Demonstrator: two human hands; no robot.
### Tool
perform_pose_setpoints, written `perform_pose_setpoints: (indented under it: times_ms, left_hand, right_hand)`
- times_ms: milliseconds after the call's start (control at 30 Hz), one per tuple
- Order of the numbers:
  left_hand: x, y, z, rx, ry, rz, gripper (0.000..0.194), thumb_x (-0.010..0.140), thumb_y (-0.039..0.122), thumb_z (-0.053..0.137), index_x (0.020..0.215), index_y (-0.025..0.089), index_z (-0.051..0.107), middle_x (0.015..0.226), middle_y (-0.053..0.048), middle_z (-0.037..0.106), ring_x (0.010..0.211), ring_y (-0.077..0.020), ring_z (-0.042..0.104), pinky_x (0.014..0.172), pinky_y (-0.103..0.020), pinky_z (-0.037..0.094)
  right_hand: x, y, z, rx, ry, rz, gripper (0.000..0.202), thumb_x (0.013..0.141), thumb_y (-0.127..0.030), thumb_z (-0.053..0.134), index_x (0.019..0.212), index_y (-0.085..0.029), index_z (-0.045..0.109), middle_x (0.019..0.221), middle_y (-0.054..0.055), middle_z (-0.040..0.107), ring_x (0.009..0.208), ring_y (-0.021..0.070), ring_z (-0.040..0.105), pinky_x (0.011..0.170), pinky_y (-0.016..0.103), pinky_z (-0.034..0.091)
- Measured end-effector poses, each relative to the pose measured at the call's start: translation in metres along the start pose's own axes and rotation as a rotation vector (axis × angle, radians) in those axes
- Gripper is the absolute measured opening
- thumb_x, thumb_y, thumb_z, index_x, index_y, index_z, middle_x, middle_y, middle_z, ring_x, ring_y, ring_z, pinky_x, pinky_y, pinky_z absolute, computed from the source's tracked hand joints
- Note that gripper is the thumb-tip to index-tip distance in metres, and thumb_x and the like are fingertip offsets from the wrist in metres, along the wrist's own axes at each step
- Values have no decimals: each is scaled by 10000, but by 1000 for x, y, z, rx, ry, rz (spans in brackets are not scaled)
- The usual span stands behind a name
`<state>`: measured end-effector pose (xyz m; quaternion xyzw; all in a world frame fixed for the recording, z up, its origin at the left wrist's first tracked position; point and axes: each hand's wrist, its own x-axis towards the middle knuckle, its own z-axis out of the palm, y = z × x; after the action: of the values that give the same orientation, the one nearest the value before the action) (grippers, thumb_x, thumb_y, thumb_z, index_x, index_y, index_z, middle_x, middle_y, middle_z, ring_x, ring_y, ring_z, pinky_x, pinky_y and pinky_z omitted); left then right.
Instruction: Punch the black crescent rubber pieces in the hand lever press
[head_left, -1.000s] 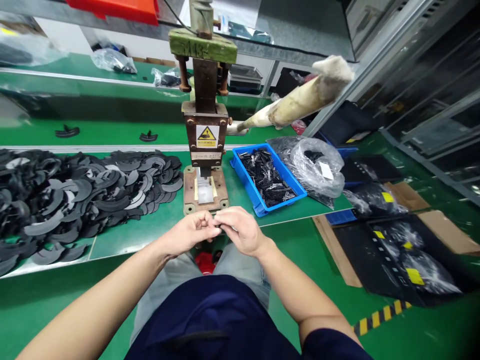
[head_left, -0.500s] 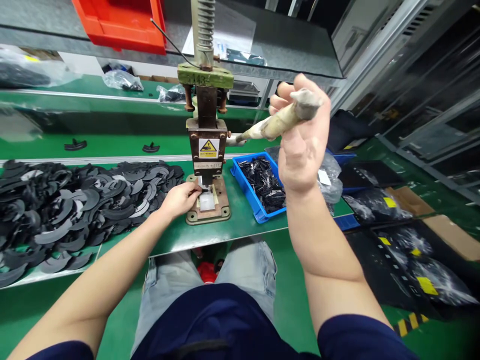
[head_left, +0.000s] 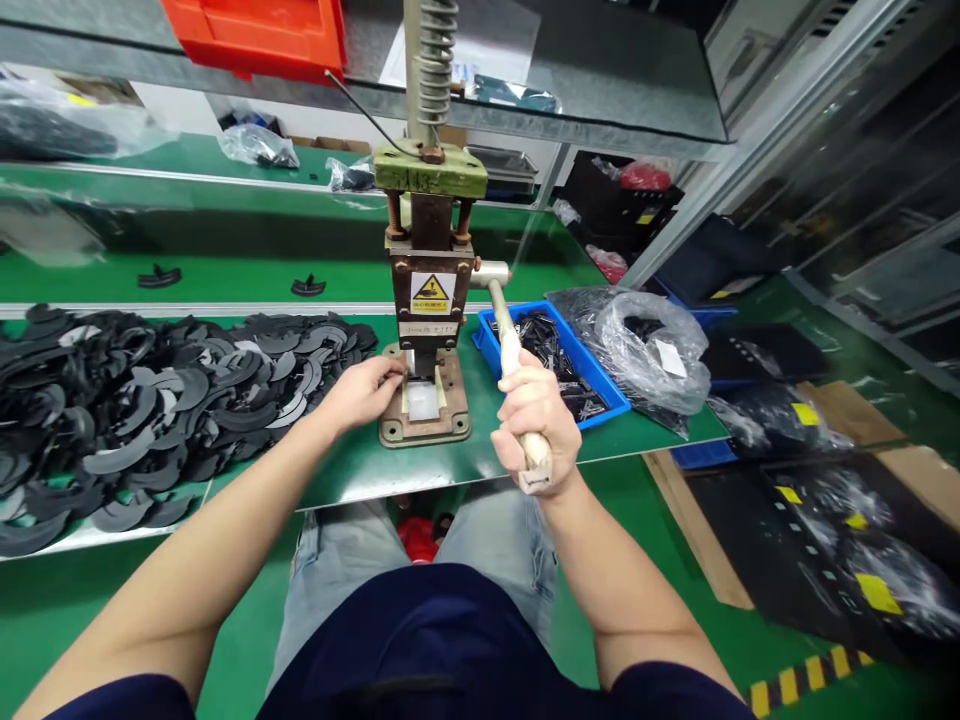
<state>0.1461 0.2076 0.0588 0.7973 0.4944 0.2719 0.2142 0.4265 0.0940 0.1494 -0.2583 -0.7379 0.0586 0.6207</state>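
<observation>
A hand lever press (head_left: 421, 225) with a yellow warning label stands upright at the middle of the bench. My right hand (head_left: 541, 415) is wrapped round the lever (head_left: 508, 335), which is bound in pale tape and slants down toward me. At the left side of the press base (head_left: 454, 395), my left hand (head_left: 367, 390) has its fingertips pinched just beside the lowered ram (head_left: 426, 362). Whatever those fingers hold is hidden. In front of the ram lies a whitish block (head_left: 424, 402) on the base.
A heap of dark curved pieces (head_left: 187, 390) covers the bench on the left. Right of the press, a blue tray (head_left: 616, 405) holds small black parts, beside a clear plastic bag (head_left: 660, 350). Overhead is a shelf (head_left: 637, 90) with a red bin (head_left: 259, 40).
My right hand has come down and toward me, pulling the lever down, and its fingers have closed round it. The ram is lower. My left hand stays at the press base.
</observation>
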Motion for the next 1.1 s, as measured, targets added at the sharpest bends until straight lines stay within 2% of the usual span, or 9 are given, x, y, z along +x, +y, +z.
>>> perform_pose_setpoints:
  times_ms: [133, 233, 400, 533, 667, 767, 900, 1000, 1100]
  left_hand:
    - [-3, -32, -36, 237, 44, -36, 320, 963, 317, 554, 1177, 190, 755, 1182, -141, 777, 1106, -332, 696, 1006, -456, 532]
    - [-9, -49, -49, 389, -77, 17, 317, 942, 367, 599, 1167, 207, 755, 1210, -147, 777, 1170, -355, 673, 1061, -481, 492]
    - [-14, -47, -34, 579, -212, 23, 470, 925, 509, 641, 1261, 194, 737, 1266, -192, 755, 1218, -411, 644, 1027, -526, 474]
    - [-8, -42, -25, 648, -236, 51, 444, 934, 454, 622, 1222, 144, 759, 1182, -231, 756, 1137, -414, 677, 1012, -524, 460]
    - [-8, -40, -32, 678, -257, 114, 364, 978, 350, 522, 1082, 130, 792, 1021, -231, 758, 1024, -391, 708, 951, -511, 475]
    - [-16, -36, -46, 661, -199, 154, 367, 1016, 307, 462, 1062, 160, 795, 1000, -214, 747, 1016, -376, 704, 925, -508, 489]
    - [-33, -23, -60, 549, 16, 112, 364, 1052, 355, 469, 1221, 233, 768, 1163, -176, 741, 1101, -352, 692, 956, -486, 508]
    - [-45, -11, -55, 311, 138, 58, 357, 1074, 412, 475, 1273, 244, 720, 1193, -126, 766, 1116, -292, 720, 975, -412, 529]
    - [-50, 0, -36, -32, 153, -69, 346, 1081, 481, 479, 1188, 232, 694, 988, -70, 796, 898, -220, 758, 854, -340, 566]
  right_hand:
    - [-8, 5, 5, -8, 40, 17, 89, 875, -273, 692, 853, -336, 633, 781, -20, 657, 1000, 243, 703, 1215, 708, 494]
    - [-9, 7, 9, -19, 96, 27, 85, 901, -315, 672, 843, -344, 617, 767, -26, 649, 996, 245, 705, 1226, 717, 489]
    - [-13, 8, 11, -56, 110, 38, 103, 908, -329, 676, 842, -343, 598, 761, -16, 645, 996, 264, 711, 1233, 727, 485]
    - [-11, 8, 10, -38, 97, 28, 91, 903, -295, 678, 854, -337, 613, 776, -20, 651, 1018, 247, 710, 1236, 726, 478]
    - [-10, 7, 10, 0, 100, 18, 82, 901, -271, 678, 885, -345, 646, 790, -14, 657, 1027, 241, 700, 1222, 727, 484]
    - [-13, 10, 11, -3, 106, 31, 66, 906, -307, 689, 908, -366, 660, 787, -10, 647, 1031, 250, 700, 1187, 723, 513]
    - [-18, 13, 14, -34, 132, 52, 32, 923, -376, 685, 941, -392, 665, 769, -11, 628, 1046, 263, 706, 1197, 734, 503]
    - [-19, 13, 16, -31, 165, 55, 25, 918, -375, 682, 923, -390, 662, 762, -15, 632, 1031, 262, 707, 1244, 745, 458]
    - [-18, 12, 18, -37, 172, 72, 46, 908, -367, 684, 921, -408, 669, 752, -20, 634, 1027, 258, 717, 1239, 724, 482]
